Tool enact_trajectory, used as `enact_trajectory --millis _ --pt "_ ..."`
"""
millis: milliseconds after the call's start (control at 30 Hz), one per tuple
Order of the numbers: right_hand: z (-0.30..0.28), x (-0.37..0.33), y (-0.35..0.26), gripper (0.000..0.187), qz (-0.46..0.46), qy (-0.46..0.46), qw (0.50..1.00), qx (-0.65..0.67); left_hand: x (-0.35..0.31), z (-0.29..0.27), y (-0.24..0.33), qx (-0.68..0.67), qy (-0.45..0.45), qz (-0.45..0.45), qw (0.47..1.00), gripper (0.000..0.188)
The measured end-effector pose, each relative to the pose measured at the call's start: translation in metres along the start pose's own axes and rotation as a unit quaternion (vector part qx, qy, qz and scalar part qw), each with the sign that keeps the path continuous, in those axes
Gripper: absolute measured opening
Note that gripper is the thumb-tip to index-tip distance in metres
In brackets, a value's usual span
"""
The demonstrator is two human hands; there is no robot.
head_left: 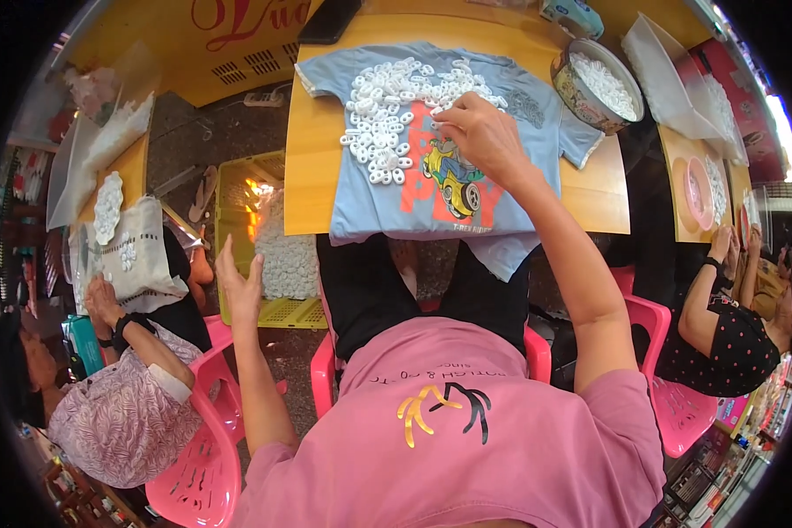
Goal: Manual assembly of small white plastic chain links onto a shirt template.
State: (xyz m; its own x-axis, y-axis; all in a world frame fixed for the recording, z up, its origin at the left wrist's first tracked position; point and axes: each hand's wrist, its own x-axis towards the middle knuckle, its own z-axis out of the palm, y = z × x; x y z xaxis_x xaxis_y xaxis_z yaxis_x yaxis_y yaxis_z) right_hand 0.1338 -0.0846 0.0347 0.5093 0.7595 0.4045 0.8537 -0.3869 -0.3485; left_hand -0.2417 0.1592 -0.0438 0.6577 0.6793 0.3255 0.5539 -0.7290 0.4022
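Observation:
A light blue T-shirt (370, 211) with a printed cartoon vehicle lies spread on the wooden table. On its upper part is a loose pile of small white oval plastic pieces (380, 119), each with dark holes. My right hand (480, 132) reaches over the shirt, its thumb and forefinger pinched together on one of the white pieces at the pile's edge. Off the table to the left, my left hand (241, 280) is raised beside a yellow crate (229, 189). Its fingers are apart and hold nothing. Many similar white pieces (286, 255) fill part of that crate.
A round tub (581, 92) of white pieces stands at the table's right, near a dark phone (328, 19) at the far edge. Co-workers sit on pink chairs at left (194, 475) and right (669, 414). Clear plastic bins (669, 84) stand on neighbouring tables.

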Motion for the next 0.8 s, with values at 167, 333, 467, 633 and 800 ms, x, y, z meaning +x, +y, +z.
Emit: enact_trajectory --millis 167,333,467,633,800 --pt "0.005 0.008 0.009 0.012 -0.035 -0.036 0.998 -0.040 0.016 -0.015 0.073 -0.220 -0.033 -0.068 0.973 0.041" --pt "-0.006 0.011 0.003 0.017 0.056 -0.052 0.992 0.098 0.044 -0.019 0.157 -0.301 -0.066 0.038 0.951 0.027" --pt "-0.020 -0.015 -0.013 0.025 0.245 -0.106 0.888 0.375 0.065 0.004 0.218 -0.409 -0.072 0.159 0.896 0.029" --pt "-0.035 -0.059 -0.029 0.020 0.336 -0.106 0.682 0.640 0.078 0.046 0.263 -0.408 -0.078 0.269 0.869 0.032" --pt "-0.048 -0.085 -0.012 0.016 0.387 -0.105 0.559 0.726 0.078 0.056 0.284 -0.437 -0.150 0.298 0.836 0.030"
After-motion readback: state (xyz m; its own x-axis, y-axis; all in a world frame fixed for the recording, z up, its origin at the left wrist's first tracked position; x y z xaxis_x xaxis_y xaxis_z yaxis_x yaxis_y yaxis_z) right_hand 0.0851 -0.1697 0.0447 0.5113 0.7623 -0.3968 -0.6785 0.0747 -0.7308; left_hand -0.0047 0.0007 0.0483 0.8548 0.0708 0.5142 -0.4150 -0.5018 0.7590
